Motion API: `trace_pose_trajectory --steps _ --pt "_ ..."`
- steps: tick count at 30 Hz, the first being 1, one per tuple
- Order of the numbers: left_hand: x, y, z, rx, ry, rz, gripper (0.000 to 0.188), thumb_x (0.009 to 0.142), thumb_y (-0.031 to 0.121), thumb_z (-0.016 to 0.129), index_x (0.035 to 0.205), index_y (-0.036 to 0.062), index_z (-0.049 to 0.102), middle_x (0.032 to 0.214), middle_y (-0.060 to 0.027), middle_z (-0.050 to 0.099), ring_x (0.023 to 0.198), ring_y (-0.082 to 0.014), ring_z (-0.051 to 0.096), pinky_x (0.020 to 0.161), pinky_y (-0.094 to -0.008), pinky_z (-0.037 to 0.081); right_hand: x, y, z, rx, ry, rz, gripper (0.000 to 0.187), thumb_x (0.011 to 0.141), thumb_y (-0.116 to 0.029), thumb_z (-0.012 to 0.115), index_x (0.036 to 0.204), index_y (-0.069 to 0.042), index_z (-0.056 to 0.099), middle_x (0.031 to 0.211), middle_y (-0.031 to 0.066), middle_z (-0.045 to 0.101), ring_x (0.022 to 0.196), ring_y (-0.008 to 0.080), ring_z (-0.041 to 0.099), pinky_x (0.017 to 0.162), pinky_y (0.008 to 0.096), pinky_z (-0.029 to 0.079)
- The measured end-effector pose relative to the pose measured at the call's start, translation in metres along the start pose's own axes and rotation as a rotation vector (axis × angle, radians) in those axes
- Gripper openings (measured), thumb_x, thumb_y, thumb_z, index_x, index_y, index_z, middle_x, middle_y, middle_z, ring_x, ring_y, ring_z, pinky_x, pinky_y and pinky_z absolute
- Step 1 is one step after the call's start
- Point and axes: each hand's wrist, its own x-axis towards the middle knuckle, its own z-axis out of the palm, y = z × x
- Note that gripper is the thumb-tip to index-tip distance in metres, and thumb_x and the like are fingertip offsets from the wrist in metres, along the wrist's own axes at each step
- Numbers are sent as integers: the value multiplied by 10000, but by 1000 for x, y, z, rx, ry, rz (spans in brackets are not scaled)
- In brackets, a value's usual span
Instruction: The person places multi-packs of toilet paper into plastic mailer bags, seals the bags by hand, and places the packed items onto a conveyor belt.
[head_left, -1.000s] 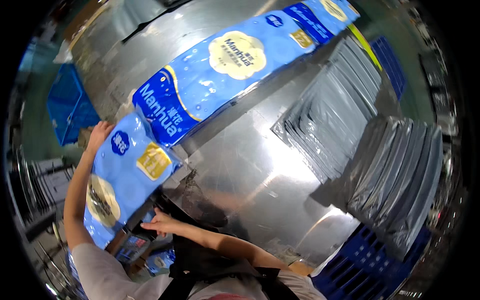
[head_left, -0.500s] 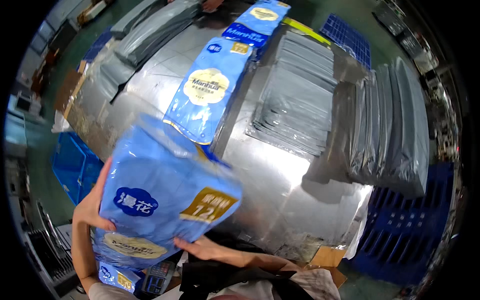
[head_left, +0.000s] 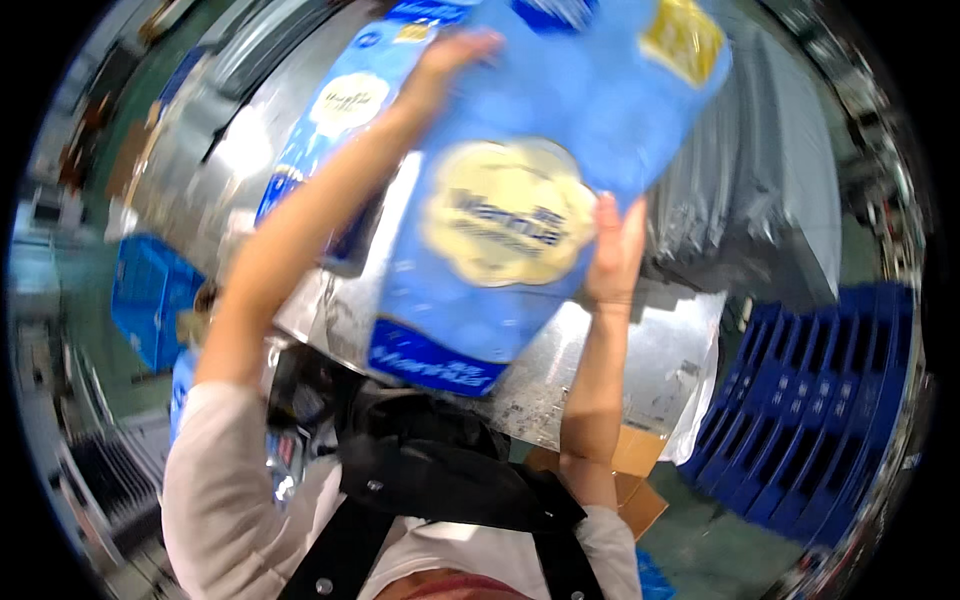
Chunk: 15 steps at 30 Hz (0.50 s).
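A large blue plastic-wrapped pack of toilet rolls (head_left: 540, 330), with rounded bumps under its film and a cream flower-shaped label, stretches over the metal table (head_left: 240, 150), slightly blurred by motion. My left hand (head_left: 445, 70) grips its far left edge, fingers lying over the film. Against its right edge presses my right hand (head_left: 612, 250), thumb on the front face and the other fingers partly hidden. Left of it, partly behind my left forearm, a similar blue pack (head_left: 345, 105) lies on the table. The held pack covers the middle of the table and whatever lies behind it.
Grey plastic bags (head_left: 760, 150) are piled at the table's right side, and more grey bags (head_left: 260, 45) lie at the far left. A blue crate (head_left: 150, 300) stands left of the table. Right of it is a dark blue pallet (head_left: 810, 400). Cardboard (head_left: 640, 455) sits by the near right corner.
Both hands have carried the pack from the near left to the middle and right of the table. It has turned, and it now hides the flat stack of grey bags.
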Motion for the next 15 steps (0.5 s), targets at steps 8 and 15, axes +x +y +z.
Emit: trace_pose_trajectory --steps 8,15 --pt "-102 -191 -74 439 238 -396 294 789 293 593 970 63 611 989 -101 609 975 -237 543 853 -332 401 -80 228 -53 -851 424 388 732 832 -348 497 1307 92 155 1336 279 226 1250 366 218 1041 403 148" --pt "-160 -294 -430 949 452 -703 356 729 238 592 989 -4 599 920 -169 628 859 -239 609 783 -317 452 -94 169 187 -121 -296 208 446 789 -112 553 1178 27 385 1000 125 533 834 220 540 787 345 421"
